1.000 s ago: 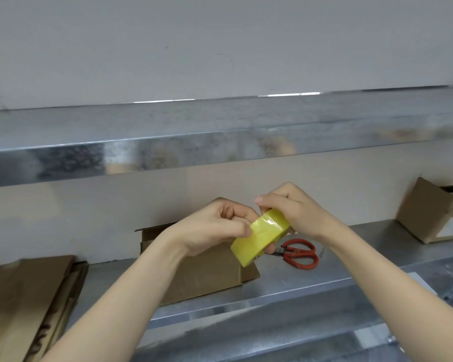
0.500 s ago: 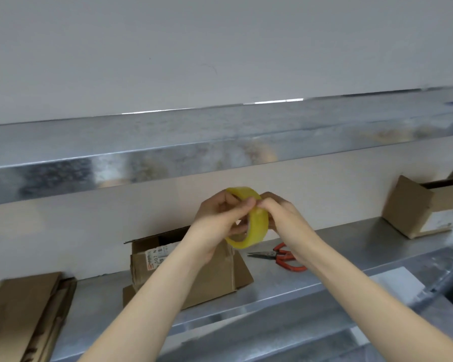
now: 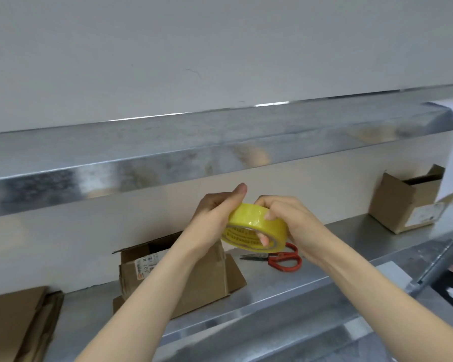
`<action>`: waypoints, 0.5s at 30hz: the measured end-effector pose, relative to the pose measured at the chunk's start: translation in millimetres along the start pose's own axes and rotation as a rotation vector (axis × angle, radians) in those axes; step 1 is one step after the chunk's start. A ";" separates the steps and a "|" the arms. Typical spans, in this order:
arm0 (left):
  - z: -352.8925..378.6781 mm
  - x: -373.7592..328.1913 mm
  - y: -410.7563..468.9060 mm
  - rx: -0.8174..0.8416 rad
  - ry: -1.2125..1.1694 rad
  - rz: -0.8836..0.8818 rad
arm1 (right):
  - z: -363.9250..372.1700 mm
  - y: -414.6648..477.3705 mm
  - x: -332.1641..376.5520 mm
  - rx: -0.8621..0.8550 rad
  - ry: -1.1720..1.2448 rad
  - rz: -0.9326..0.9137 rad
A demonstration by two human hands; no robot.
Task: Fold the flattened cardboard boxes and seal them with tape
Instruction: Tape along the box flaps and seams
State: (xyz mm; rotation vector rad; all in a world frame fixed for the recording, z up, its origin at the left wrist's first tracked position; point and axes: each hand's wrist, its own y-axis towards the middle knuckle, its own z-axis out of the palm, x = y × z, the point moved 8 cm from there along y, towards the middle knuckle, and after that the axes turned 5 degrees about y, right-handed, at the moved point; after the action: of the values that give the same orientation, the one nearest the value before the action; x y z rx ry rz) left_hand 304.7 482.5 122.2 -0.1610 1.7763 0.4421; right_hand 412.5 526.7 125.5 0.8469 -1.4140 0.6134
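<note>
Your left hand (image 3: 215, 218) grips the tape roll (image 3: 249, 220) while right hand (image 3: 296, 223) fingers (image 3: 268, 215) pinch its one-o'clock rim, probably seeking the end.

scissors (image 3: 273, 258) right of box (image 3: 212, 283); both on shelf (image 3: 351, 239)

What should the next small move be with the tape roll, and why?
Probably pick the tape's free end loose with a fingertip. The left hand and right hand both grip the yellow tape roll above the shelf, no strip is pulled out yet, and the cardboard box below looks open on top, unsealed.
</note>
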 end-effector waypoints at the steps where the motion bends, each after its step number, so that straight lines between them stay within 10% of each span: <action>1: 1.3 2.3 -1.1 -0.004 -0.037 0.002 | 0.0 -1.9 -1.0 0.035 0.003 0.009; 15: 17.8 10.7 -6.8 0.006 -0.164 -0.007 | -9.2 -15.6 -9.4 0.117 0.062 0.097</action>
State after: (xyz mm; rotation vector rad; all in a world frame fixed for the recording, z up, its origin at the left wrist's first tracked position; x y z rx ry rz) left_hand 320.4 484.3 107.1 -0.1228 1.6160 0.4324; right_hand 429.6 526.1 114.4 0.8479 -1.3792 0.7966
